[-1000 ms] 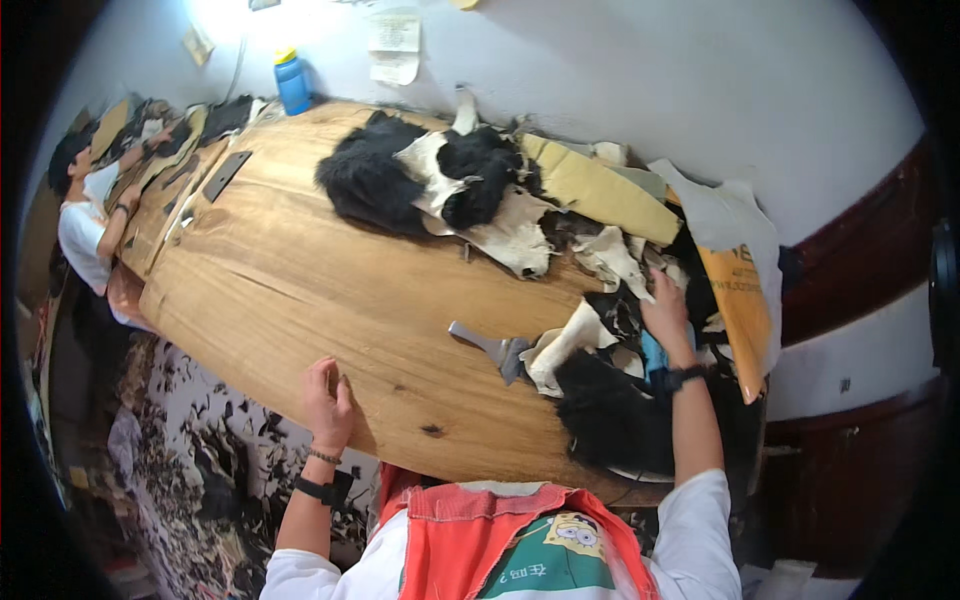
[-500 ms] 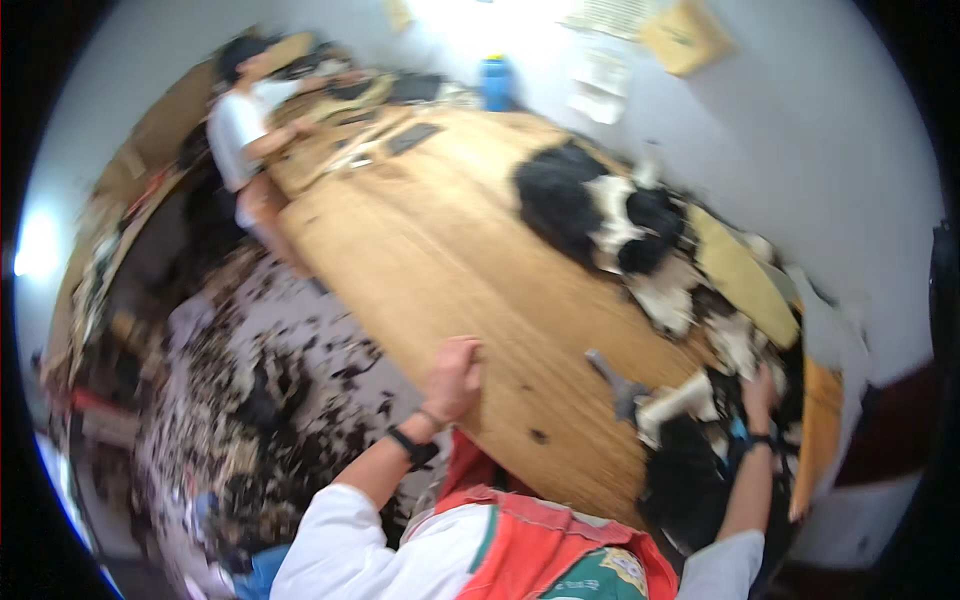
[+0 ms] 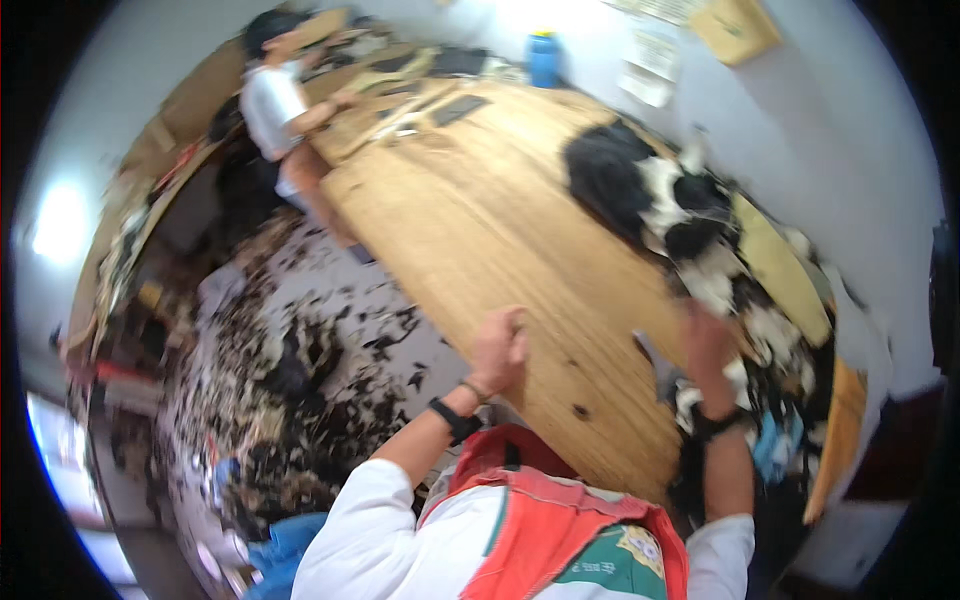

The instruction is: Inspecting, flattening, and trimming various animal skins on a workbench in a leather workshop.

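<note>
Right hand beside a flat grey tool on the wooden worktop, left hand at the worktop's edge.
Motion blurs the right hand, so how far its fingers are bent, and whether it has hold of anything, cannot be told; the tool lies just to its left, black-and-white hide scraps to its right. On the left hand the fingers look loosely curled, with nothing visible in them, though how tightly they close is unclear. Farther up the worktop lies a larger black-and-white hide, near a long yellowish piece. A blue bottle stands at the far end, where another person reaches over the surface.
</note>
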Tool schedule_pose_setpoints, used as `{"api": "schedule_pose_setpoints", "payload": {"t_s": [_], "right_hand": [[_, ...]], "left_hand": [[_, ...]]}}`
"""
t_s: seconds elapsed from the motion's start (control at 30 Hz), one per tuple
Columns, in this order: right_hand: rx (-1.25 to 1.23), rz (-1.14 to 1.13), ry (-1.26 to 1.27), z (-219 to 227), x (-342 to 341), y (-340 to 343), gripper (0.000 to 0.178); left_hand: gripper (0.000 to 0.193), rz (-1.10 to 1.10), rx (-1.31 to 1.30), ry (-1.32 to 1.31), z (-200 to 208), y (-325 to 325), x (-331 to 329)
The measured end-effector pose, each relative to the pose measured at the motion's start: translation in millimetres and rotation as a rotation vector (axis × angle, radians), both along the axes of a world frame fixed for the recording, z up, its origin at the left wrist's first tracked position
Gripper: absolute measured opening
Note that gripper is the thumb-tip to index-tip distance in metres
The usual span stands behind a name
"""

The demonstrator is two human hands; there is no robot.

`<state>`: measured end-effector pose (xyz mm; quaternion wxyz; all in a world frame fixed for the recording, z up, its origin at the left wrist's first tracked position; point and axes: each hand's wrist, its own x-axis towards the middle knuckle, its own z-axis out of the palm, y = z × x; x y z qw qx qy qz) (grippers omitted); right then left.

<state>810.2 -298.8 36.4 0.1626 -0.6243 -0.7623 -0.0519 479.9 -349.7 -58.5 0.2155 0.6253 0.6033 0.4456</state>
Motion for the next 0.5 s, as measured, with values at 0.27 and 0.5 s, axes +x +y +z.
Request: {"api": "schedule_pose_setpoints", "payload": {"t_s": [0.27, 0.5], "right_hand": [[-0.195, 0.172, 0.313, -11, -28, -75, 0.043], [-0.198, -0.136, 0.264, -34, 7, -123, 0.045]], "left_hand": [[0.039, 0.059, -0.088, -0.482, 10, -16, -14], [0.023, -0.031, 0.132, 0.127, 33, 12, -30]]}}
